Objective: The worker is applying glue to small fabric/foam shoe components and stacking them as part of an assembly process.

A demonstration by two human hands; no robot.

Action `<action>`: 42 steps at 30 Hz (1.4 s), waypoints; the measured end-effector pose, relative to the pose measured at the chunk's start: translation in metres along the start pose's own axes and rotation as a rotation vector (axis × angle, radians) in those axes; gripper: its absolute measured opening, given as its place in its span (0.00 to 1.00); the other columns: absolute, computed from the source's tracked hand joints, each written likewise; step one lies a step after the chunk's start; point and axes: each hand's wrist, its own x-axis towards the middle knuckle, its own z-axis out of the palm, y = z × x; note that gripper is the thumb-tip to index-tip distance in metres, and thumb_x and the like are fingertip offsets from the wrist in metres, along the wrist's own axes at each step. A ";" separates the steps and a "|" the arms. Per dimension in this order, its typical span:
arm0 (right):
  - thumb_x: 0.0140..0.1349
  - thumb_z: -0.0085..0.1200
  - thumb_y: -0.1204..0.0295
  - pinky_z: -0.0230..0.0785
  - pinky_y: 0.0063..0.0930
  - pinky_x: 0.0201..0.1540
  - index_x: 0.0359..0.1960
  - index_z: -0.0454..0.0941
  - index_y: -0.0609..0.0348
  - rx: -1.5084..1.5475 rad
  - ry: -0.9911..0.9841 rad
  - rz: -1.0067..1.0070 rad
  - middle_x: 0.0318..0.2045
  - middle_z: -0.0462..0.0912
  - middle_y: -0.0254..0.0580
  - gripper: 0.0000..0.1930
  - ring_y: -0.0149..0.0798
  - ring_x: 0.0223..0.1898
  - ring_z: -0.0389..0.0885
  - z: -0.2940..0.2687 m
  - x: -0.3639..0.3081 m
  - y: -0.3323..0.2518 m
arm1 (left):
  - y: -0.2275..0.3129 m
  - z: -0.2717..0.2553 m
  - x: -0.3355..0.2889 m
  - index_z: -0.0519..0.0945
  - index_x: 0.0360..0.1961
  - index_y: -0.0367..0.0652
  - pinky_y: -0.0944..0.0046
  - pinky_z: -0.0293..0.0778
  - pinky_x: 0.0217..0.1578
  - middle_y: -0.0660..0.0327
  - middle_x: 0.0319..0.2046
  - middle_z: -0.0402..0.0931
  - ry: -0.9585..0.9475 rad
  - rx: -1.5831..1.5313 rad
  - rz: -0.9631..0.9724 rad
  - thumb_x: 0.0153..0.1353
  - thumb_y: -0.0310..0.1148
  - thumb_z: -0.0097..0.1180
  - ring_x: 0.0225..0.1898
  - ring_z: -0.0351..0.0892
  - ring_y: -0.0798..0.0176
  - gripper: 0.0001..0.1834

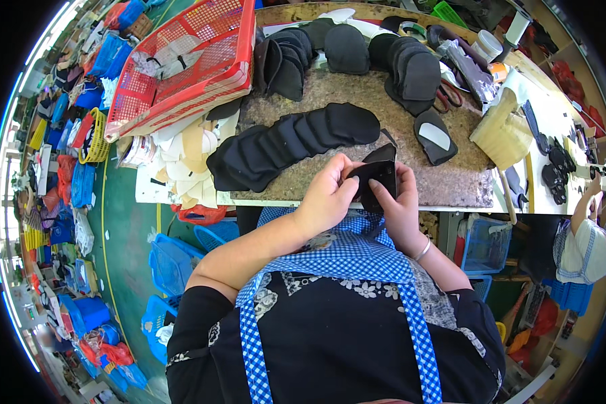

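Observation:
Between my two hands, just over the table's front edge, is a black fabric piece (382, 172), bent, with a pointed flap standing up. My left hand (328, 190) pinches its left side with thumb and fingers. On its other side my right hand (400, 202) grips it, thumb pressed on the face. Behind them a row of overlapping black padded pieces (283, 145) lies slantwise on the worn board (438, 185). To the right rests a single black rounded piece (435, 138) with a white half-oval patch.
Stacks of black rounded pieces (411, 71) stand at the back. A red plastic basket (232, 84) sits at the left, by cream cut pieces (188, 158). Red-handled scissors (448, 97) and a yellowish block (501, 131) are at right. Blue baskets (168, 266) stand below the table.

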 end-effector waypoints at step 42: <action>0.61 0.48 0.71 0.62 0.17 0.46 0.42 0.74 0.65 0.325 -0.663 0.340 0.38 0.76 0.31 0.11 0.22 0.39 0.70 0.001 -0.004 -0.017 | -0.007 -0.018 0.006 0.71 0.35 0.38 0.55 0.71 0.29 0.50 0.27 0.73 0.302 0.805 0.482 0.58 0.26 0.47 0.29 0.74 0.45 0.05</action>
